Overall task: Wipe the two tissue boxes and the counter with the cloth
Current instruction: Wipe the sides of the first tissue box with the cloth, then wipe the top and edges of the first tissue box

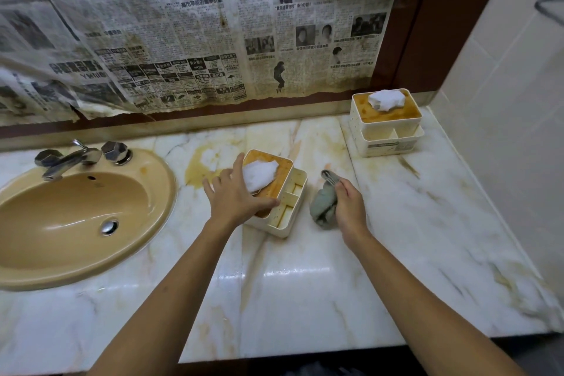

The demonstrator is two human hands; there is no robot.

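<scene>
The left grip (pixel 235 195) lay wide, fingers spread and fairly straight, pressed flat on the near tissue box (pixel 291 203). Its thumb ran along the front edge of the box's orange lid, and its fingers reached over the box's left side. A white tissue (pixel 259 175) stuck out of that lid, just beside the index finger. This box sat slantwise on the marble bench (pixel 305 284), with its open side compartments turned to the right.

The right grip (pixel 348 204) was closed round a bunched grey-green cloth (pixel 323 201). The cloth hung to the left of the palm, and one end poked up past the fingers. It sat just right of the near box, close to the compartments but apart from them. I could not tell whether the bottom of the cloth touched the bench.

The far tissue box (pixel 386 122) stood upright at the back right corner of the bench, well apart from both grips, with a crumpled tissue on top. A yellow-brown stain (pixel 197 169) marked the bench just left of the near box. Further left were a tan sink (pixel 76 217) and a chrome tap (pixel 67 159). Old newspaper (pixel 183 24) covered the wall behind.
</scene>
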